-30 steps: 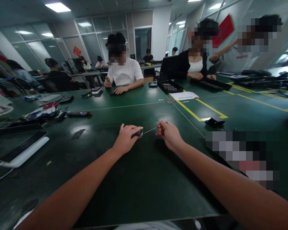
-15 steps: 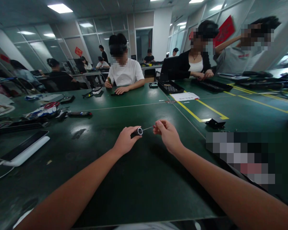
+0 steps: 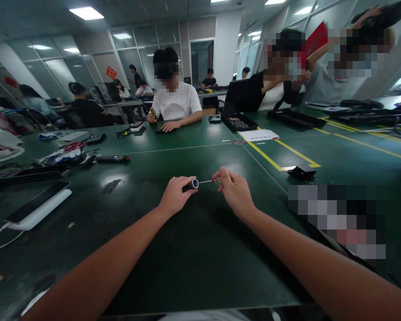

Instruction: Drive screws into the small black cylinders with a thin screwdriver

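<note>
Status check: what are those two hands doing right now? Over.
Left hand shut on small black cylinder. Right hand pinching thin tool, tip at cylinder's end. Nothing blocking.

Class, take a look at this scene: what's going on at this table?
The camera wearer's left hand grips a small dark cylinder with a silvery end, while the right hand pinches a thin tool, its metal shaft aimed at that end. Both hands are low over the green table. Across it sits a person in a white shirt.
</note>
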{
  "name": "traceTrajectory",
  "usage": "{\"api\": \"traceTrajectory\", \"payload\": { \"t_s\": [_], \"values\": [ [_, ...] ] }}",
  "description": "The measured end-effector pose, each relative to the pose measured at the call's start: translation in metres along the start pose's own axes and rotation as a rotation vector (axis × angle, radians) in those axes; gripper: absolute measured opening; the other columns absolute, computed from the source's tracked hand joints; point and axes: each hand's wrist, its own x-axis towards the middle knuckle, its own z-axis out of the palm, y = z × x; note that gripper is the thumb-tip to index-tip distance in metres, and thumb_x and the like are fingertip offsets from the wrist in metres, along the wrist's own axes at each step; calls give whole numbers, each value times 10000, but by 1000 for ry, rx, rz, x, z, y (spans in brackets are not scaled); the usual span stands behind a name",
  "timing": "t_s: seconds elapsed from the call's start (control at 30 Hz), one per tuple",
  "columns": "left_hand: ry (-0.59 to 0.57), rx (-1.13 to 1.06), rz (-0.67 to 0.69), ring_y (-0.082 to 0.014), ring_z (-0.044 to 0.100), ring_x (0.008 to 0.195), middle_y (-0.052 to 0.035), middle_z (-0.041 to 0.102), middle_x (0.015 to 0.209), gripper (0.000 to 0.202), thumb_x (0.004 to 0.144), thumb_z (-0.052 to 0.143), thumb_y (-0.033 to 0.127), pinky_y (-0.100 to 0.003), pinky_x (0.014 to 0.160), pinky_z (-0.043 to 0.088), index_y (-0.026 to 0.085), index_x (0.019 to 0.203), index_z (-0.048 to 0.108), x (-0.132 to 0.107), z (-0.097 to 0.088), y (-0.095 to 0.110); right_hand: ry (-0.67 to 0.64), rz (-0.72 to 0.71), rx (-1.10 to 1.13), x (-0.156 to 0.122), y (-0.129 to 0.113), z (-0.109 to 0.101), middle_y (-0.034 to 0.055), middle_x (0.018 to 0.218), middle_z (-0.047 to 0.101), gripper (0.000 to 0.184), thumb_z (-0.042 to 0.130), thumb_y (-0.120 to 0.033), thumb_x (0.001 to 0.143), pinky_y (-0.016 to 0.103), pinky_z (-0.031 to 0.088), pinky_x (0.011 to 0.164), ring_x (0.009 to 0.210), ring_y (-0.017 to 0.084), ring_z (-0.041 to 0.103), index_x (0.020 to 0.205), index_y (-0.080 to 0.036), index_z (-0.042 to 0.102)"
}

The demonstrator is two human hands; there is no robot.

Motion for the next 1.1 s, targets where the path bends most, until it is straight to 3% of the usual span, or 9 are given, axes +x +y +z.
{"api": "traceTrajectory", "payload": {
  "t_s": [0.17,0.33,0.47,0.6,0.8,1.0,1.1],
  "values": [
    [-19,10,17,-250,620,1129,-43,711,1208,369,889,733,239,-507,1082,377,260,1252,669,-1,0,0,-10,-102,-205,-7,-10,-2,22,645,639,461,447,-543,975,317,434,605,590,180,585,910,-192,740],
    [-35,11,-3,-256,615,1125,-52,707,1214,341,909,703,246,-501,1063,396,253,1248,668,0,-3,4,-41,-144,-224,-7,-4,-2,45,845,698,367,422,-446,988,342,458,681,698,196,618,1089,-212,686],
    [-4,-3,-37,-255,622,1084,-60,705,1212,334,915,685,242,-462,1007,445,244,1248,669,0,-6,5,-82,-82,-103,-1,10,-2,3,761,627,267,433,-389,964,337,460,681,684,186,582,1046,-243,640],
    [-14,15,-17,-262,612,1143,-55,701,1233,323,916,680,240,-505,1074,396,257,1239,670,0,-4,5,-86,2,1,5,16,-2,-22,708,579,208,483,-377,926,320,437,629,663,185,556,1030,-260,620],
    [-6,15,-25,-256,608,1171,-54,697,1245,339,911,689,230,-523,1118,354,261,1248,665,-1,-4,5,-53,-46,-188,6,10,-4,7,638,565,405,405,-513,974,343,413,626,634,202,561,869,-235,680],
    [-39,6,-21,-266,596,1188,-51,695,1248,346,907,696,234,-591,1155,290,270,1250,668,-2,-4,6,-66,-30,-89,5,10,-4,-5,759,613,247,474,-375,928,348,457,685,695,195,575,1090,-250,614],
    [-52,21,-22,-262,586,1207,-49,688,1263,351,914,688,241,-610,1178,244,274,1263,660,-3,-2,5,-76,-13,-4,5,9,-4,-15,779,609,218,501,-320,897,336,466,687,685,179,560,1089,-254,580]
  ]
}}
